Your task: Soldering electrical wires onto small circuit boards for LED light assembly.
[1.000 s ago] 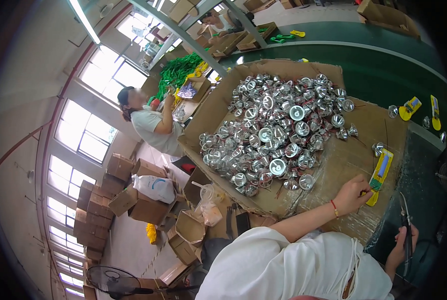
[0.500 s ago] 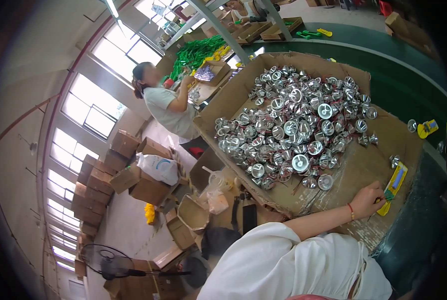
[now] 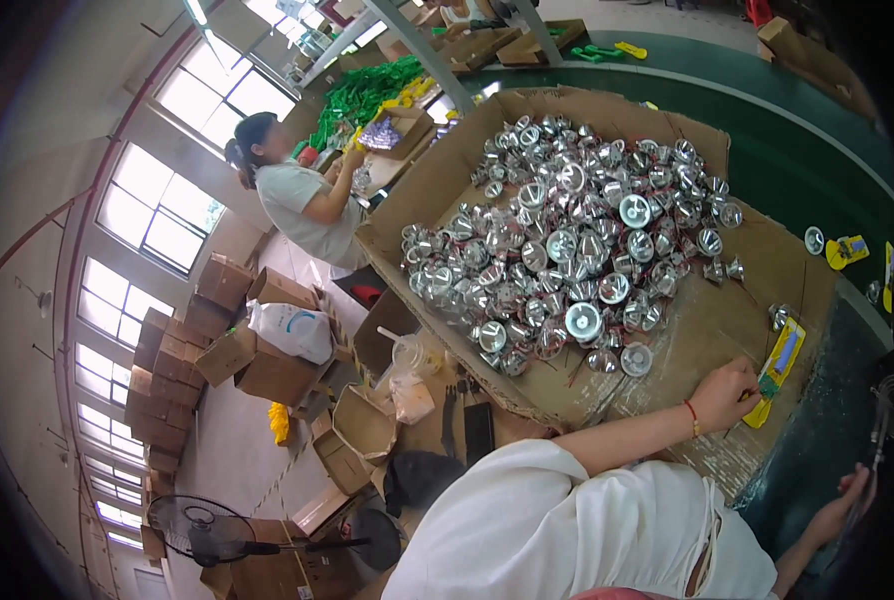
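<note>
My left hand (image 3: pixel 724 394), with a red bracelet at the wrist, is closed at the near end of a yellow plastic casing (image 3: pixel 784 357). A lilac cylinder and a small green board sit in the casing. A silvery reflector cup (image 3: pixel 779 316) with thin wires lies at its far end. At the right rim my right hand (image 3: pixel 839 508) has its fingers curled around a slim soldering iron (image 3: pixel 875 455), dim in the shade. Just above it is a coiled metal holder (image 3: pixel 889 390).
A large open carton (image 3: pixel 667 345) heaped with reflector cups (image 3: pixel 567 240) lies ahead. Beyond the right side are another yellow casing (image 3: pixel 847 252) and the green bench (image 3: pixel 817 420). A co-worker (image 3: pixel 302 200) stands at far left by green parts (image 3: pixel 367 100); a fan (image 3: pixel 202 530) stands at lower left.
My right hand has come into view at the lower right, by the coiled holder. My left hand stays at the yellow casing. The whole view has shifted slightly, with things moving leftward.
</note>
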A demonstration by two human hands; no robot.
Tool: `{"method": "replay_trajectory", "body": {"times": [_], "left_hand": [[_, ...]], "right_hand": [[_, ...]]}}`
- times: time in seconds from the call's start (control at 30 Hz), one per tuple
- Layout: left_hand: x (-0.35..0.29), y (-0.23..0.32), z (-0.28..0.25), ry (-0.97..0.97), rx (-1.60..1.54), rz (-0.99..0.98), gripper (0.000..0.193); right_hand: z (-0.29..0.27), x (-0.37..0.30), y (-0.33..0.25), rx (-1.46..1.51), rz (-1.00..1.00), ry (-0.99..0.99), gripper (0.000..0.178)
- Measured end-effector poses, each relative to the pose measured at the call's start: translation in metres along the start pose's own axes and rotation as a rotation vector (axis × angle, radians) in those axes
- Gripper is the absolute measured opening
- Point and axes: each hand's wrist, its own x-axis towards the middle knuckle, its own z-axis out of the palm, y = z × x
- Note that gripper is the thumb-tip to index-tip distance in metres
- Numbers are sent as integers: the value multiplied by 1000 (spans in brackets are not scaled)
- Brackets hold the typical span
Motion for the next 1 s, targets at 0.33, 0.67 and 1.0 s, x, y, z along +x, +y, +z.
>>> {"method": "replay_trajectory", "body": {"times": [0.33,0.67,1.0], "left_hand": [[22,3,-1,41,193,2,9],[12,4,-20,13,-41,-17,10],[17,1,-12,-18,-80,-31,12]], "right_hand": [[30,-32,-18,167,23,-253,27],[31,-56,-26,176,122,-447,28],[26,-61,-4,126,44,-539,22]]}}
